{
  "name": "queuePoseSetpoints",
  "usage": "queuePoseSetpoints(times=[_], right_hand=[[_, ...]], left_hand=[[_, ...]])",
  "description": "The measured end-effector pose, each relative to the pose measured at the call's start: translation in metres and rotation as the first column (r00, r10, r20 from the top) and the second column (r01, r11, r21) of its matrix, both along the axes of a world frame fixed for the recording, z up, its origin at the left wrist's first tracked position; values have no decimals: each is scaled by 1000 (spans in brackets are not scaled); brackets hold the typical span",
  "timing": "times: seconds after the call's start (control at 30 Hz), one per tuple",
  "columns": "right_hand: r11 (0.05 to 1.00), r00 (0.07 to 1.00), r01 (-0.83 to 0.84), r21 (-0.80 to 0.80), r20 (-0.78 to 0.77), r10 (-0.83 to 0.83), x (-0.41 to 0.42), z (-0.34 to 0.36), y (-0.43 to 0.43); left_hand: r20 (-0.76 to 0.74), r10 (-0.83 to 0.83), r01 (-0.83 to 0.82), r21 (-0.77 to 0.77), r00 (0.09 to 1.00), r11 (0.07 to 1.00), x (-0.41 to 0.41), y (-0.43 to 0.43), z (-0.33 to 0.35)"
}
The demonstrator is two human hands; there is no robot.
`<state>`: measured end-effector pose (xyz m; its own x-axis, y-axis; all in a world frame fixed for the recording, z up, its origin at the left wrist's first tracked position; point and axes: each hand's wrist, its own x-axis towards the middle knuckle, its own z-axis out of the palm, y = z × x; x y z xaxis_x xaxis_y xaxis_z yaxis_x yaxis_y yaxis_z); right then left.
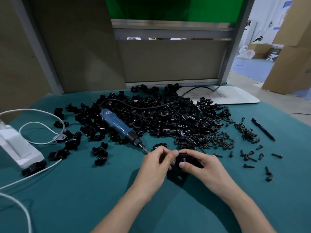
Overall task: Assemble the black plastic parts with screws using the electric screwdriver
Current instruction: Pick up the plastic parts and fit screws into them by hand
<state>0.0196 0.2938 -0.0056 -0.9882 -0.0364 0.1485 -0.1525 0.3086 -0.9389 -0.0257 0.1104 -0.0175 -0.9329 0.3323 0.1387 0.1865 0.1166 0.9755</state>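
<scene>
The surface [84,199] is covered in teal cloth and carries everything; across its far middle spreads the heap of black plastic parts [168,118], with stray pieces trailing to the left; the electric screwdriver [117,125] lies untouched on the heap's left edge, its bit pointing near and right, almost at the left hand; a white power unit [18,147] with its cables sits at the far left, and a pen [263,130] lies to the right; loose screws [218,140] are scattered at the heap's near right edge and beyond.

At near centre, the right hand [202,163] is closed around a black plastic part [182,158], thumb pressed on its near face; the left hand [158,160] meets it with fingers curled together at the part's left side, possibly pinching a screw or a mating half, though the fingers hide what they hold.

The step appears to be fitting the pieces by hand before driving; doing it well means seating the halves flush, lining up the holes, and starting the screw straight; the right hand should keep its clamp firm so nothing shifts when the left lets go to reach for the screwdriver close by.
</scene>
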Motion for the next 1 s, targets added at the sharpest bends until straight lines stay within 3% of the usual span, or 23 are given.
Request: queuePoseSetpoints(times=[0.23,0.4,0.53,0.87,1.0], right_hand=[[1000,1000,3,-19,-20,-3,2,3,-2],[999,999,32,-35,-21,-32,1,1,-1],[1000,1000,-19,-17,-15,18,1,2,-2],[1000,1000,-17,-25,-6,17,1,1,-1],[999,1000,2,-34,-16,-3,1,0,0]], left_hand=[[-62,-19,20,21,998,1000,-2,0,3],[46,-14,12,43,999,999,-2,-1,4],[26,-23,24,-35,999,999,-2,-1,2],[-17,-18,19,33,1000,999,-2,-1,2],[45,-44,40,71,998,997,-1,0,2]])
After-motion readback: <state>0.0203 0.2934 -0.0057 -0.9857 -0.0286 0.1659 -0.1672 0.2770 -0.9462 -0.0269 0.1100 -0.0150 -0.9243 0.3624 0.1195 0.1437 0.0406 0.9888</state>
